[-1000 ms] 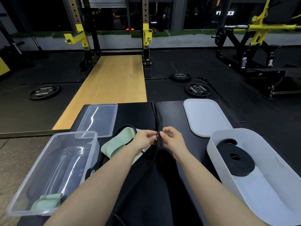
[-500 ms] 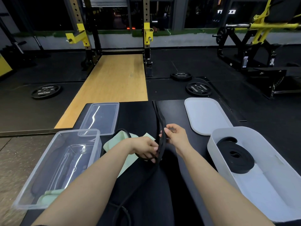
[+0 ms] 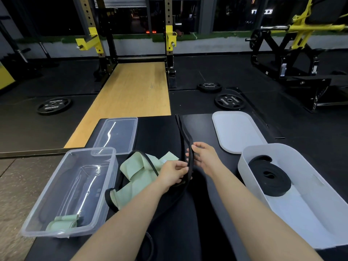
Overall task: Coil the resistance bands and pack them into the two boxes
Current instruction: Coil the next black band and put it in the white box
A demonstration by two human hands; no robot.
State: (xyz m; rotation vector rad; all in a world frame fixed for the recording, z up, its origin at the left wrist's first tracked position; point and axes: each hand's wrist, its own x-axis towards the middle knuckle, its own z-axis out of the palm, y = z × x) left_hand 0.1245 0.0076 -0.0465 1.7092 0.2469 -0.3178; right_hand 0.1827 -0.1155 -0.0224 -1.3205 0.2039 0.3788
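Note:
A long black resistance band (image 3: 185,136) runs from the far middle of the black mat toward me. My left hand (image 3: 174,173) grips its bent near part, and my right hand (image 3: 202,155) pinches the strap just beyond. Loose pale green bands (image 3: 139,174) with a thin black band over them lie left of my hands. The clear plastic box (image 3: 105,178) at the left holds one rolled green band (image 3: 63,223). The white box (image 3: 244,166) at the right holds a coiled black band (image 3: 269,176).
A clear lid (image 3: 116,134) lies behind the clear box, and a white lid (image 3: 235,130) behind the white box. Beyond the black mat (image 3: 156,132) are a wooden lifting platform (image 3: 131,91), weight plates (image 3: 229,100) on the floor, and rack uprights.
My left hand has drawn the black band back toward me and bent it into a fold, while my right hand has kept its pinch on the strap farther along. The green bands are more uncovered.

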